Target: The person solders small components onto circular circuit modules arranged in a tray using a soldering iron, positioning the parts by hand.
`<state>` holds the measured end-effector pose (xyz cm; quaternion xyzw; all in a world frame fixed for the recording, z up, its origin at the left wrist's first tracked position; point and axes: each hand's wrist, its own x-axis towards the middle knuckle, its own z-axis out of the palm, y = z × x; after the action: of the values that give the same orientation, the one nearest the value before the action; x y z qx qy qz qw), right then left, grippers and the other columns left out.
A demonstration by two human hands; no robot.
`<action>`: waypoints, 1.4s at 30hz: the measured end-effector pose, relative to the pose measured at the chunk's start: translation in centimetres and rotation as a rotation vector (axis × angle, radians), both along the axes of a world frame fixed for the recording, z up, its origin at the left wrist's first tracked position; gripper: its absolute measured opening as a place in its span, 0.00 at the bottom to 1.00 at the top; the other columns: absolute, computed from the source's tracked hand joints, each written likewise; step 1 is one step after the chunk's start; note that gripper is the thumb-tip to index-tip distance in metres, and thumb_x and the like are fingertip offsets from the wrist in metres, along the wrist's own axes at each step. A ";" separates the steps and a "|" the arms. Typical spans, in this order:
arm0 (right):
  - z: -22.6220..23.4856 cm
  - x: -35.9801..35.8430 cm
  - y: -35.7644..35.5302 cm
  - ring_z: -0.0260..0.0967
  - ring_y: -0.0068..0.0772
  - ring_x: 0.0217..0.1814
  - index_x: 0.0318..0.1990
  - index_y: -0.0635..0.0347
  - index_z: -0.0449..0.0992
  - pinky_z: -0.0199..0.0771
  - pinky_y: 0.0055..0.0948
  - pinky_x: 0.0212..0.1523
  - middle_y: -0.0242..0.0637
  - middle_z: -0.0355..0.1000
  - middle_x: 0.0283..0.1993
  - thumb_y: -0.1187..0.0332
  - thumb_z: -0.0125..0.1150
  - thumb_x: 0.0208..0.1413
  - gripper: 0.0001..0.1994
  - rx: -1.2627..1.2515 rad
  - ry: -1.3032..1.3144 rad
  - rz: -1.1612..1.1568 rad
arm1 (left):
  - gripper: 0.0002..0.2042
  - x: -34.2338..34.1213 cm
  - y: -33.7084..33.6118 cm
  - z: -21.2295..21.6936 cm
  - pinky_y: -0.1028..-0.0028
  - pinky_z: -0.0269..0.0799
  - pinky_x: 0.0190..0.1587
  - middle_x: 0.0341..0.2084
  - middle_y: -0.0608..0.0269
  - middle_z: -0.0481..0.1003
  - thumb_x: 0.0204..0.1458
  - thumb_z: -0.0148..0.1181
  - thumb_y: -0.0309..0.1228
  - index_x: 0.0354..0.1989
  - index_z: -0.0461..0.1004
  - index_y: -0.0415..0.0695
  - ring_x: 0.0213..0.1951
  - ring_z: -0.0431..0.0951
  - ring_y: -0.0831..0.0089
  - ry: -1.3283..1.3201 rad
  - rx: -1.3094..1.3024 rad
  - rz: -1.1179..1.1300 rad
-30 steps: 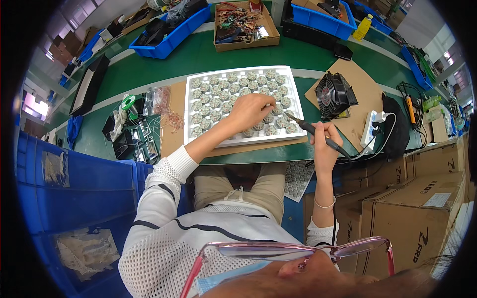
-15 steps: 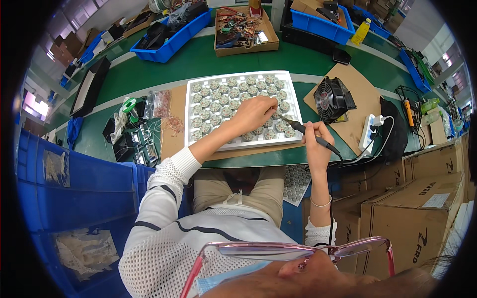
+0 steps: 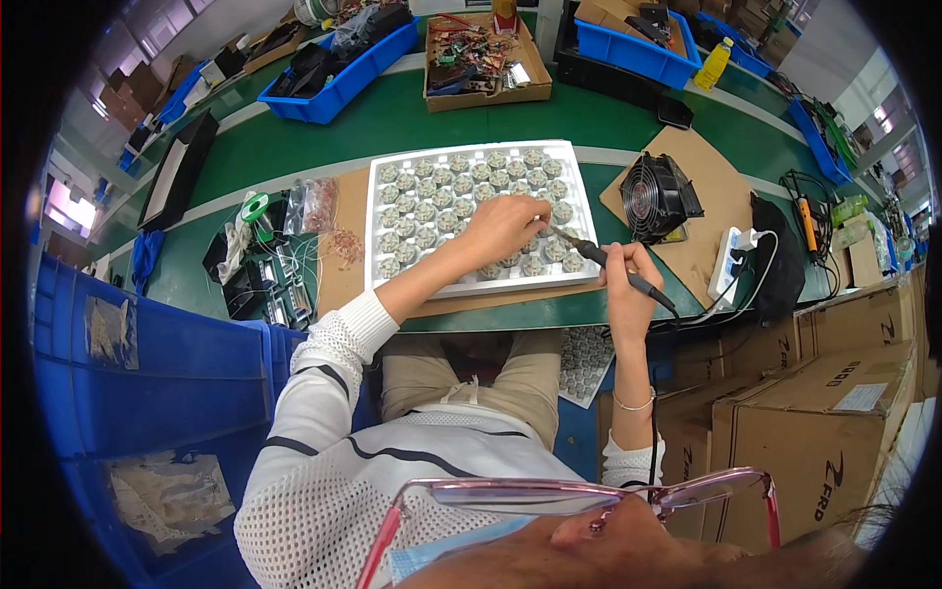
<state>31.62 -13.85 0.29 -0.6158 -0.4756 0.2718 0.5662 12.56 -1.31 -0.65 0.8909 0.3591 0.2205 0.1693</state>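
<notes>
A white tray (image 3: 376, 278) in front of me holds rows of small round parts (image 3: 444, 197) with pale tops. My left hand (image 3: 503, 228) reaches over the right half of the tray, its fingers pinched together. Whatever lies between those fingertips is too small to make out. In my right hand (image 3: 629, 287) is a soldering iron (image 3: 593, 252) with a dark handle, gripped like a pen. Its tip points left and slopes down among the parts, close by my left fingertips. Some of the round parts are hidden beneath my left hand and wrist.
To the right, a black fan (image 3: 655, 196) stands on cardboard, near a white power strip (image 3: 726, 263) with cables. A green solder spool (image 3: 256, 208) and wires lie left. Blue bins (image 3: 329, 95) and a cardboard box (image 3: 481, 100) of parts sit behind. Cartons (image 3: 785, 432) flank me.
My left fingertips have come slightly nearer to me over the tray. My right hand and the soldering iron have shifted a touch to the right. The tray stays put.
</notes>
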 end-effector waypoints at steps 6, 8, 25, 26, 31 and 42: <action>0.1 -0.2 0.1 0.70 0.16 0.25 0.35 0.69 0.76 0.64 0.20 0.27 0.34 0.75 0.23 0.69 0.58 0.66 0.10 0.097 0.031 0.003 | 0.05 -0.6 0.7 -0.4 0.54 0.74 0.38 0.30 0.55 0.80 0.55 0.57 0.31 0.34 0.77 0.45 0.36 0.80 0.51 -0.081 0.050 0.039; 0.2 -0.5 0.2 0.73 0.17 0.27 0.37 0.69 0.77 0.68 0.20 0.30 0.36 0.78 0.25 0.69 0.58 0.65 0.10 0.114 0.063 0.036 | 0.05 -0.5 0.7 -0.2 0.54 0.74 0.38 0.30 0.55 0.80 0.55 0.56 0.31 0.35 0.77 0.44 0.36 0.80 0.51 -0.123 0.079 0.045; -1.0 -0.3 0.6 0.76 0.19 0.29 0.39 0.68 0.78 0.71 0.20 0.33 0.38 0.80 0.27 0.68 0.58 0.65 0.10 0.038 -0.004 0.039 | 0.04 0.4 1.4 -0.8 0.53 0.74 0.36 0.30 0.53 0.78 0.55 0.55 0.29 0.36 0.73 0.42 0.38 0.79 0.51 -0.107 0.035 0.061; -1.0 -0.3 0.6 0.76 0.19 0.29 0.39 0.68 0.78 0.71 0.20 0.33 0.37 0.80 0.27 0.68 0.59 0.65 0.10 0.034 -0.013 0.036 | 0.04 0.4 1.4 -0.9 0.53 0.74 0.36 0.30 0.53 0.78 0.55 0.55 0.29 0.36 0.73 0.42 0.38 0.79 0.51 -0.108 0.035 0.062; -1.0 -0.4 0.5 0.76 0.19 0.29 0.39 0.68 0.78 0.71 0.20 0.33 0.38 0.80 0.26 0.69 0.58 0.65 0.09 0.047 -0.009 0.046 | 0.05 0.6 1.2 -0.6 0.53 0.74 0.37 0.32 0.55 0.79 0.55 0.55 0.30 0.36 0.74 0.43 0.38 0.80 0.51 -0.063 0.025 0.064; -1.2 0.1 0.4 0.75 0.18 0.30 0.40 0.68 0.78 0.70 0.20 0.34 0.37 0.80 0.26 0.70 0.56 0.66 0.09 0.095 0.060 0.015 | 0.06 -0.1 1.3 0.0 0.54 0.74 0.37 0.32 0.57 0.80 0.57 0.56 0.32 0.37 0.76 0.45 0.38 0.80 0.52 -0.046 -0.009 0.067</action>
<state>31.77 -13.46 -0.96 -0.5762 -0.4756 0.2715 0.6067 12.50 0.03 -0.67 0.8723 0.3858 0.2450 0.1738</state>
